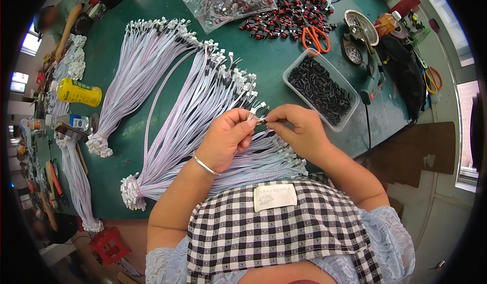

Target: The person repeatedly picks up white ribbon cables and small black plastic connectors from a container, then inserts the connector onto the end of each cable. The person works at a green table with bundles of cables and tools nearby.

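My left hand (pixel 231 134) is closed in a pinch on the end of a white cable, with its small white connector (pixel 253 110) sticking up past the fingertips. Close beside it, my right hand (pixel 299 129) pinches at a small dark piece (pixel 262 122) by the wire ends; its exact kind is too small to tell. Beneath both hands fans a large bundle of white ribbon cables (pixel 177 126), tied at the near left, their connector ends spread toward the right. Short black tubes (pixel 322 88) fill a clear plastic box (pixel 350 119) right of my hands.
Another cable bundle (pixel 137 71) lies to the left. Red and black parts are heaped (pixel 291 17) at the far side, by a clear bag (pixel 223 2) and orange-handled scissors (pixel 317 39). A soldering iron (pixel 373 81), metal dishes (pixel 361 25) and a yellow bottle (pixel 78 92) are around. Other people sit left.
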Motion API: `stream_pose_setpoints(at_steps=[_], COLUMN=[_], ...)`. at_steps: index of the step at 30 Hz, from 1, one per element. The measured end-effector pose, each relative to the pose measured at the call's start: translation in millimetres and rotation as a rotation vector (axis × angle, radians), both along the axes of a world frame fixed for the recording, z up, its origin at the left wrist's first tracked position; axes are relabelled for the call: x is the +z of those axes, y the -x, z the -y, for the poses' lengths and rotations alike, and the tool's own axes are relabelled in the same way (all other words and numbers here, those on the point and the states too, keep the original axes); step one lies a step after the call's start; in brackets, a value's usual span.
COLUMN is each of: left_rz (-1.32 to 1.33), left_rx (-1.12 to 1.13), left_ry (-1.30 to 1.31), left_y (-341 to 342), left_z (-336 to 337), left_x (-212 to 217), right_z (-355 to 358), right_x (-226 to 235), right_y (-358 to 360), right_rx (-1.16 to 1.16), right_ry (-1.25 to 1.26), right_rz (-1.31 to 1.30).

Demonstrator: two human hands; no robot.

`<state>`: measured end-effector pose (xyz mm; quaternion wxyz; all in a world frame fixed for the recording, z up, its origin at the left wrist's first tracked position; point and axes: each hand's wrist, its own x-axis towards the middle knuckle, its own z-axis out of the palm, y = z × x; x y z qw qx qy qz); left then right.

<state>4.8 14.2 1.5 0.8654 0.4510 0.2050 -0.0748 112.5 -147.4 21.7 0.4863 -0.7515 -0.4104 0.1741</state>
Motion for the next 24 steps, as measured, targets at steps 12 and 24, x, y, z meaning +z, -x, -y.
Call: stream_pose_setpoints(at_steps=[12, 24], left_rz=[0.006, 0.07], left_rx=[-0.002, -0.129], left_ry=[-0.029, -0.337], left_y=[0.4, 4.2], left_z=[0.8, -7.2], left_x=[0.4, 9.9], right_z=[-0.9, 1.3], right_x=[-4.7, -4.0], right_y=[-1.9, -4.6], right_rx=[0.038, -0.004], right_ry=[-0.058, 0.004], right_rz=[0.161, -0.304])
